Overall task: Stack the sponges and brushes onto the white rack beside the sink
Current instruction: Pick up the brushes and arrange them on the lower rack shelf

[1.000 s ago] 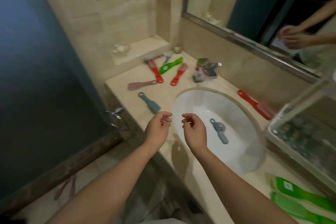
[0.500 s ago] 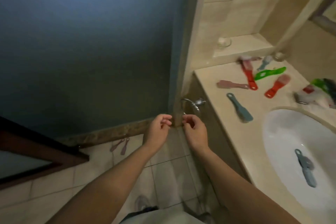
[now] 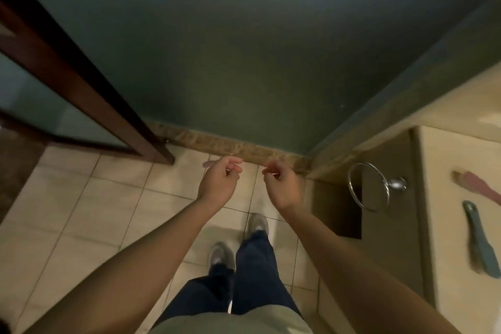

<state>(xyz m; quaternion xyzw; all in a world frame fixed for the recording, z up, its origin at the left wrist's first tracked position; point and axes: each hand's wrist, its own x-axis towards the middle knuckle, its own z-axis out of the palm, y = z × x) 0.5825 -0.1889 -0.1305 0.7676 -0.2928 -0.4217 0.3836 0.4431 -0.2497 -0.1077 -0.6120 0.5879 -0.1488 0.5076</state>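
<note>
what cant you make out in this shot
Head view:
- White rack and sink: outside the frame.
- Pink brush: far end cut off by the right edge, and blurred.
- Left hand, right hand: whether the curled fingers pinch anything is too small to tell.
</note>
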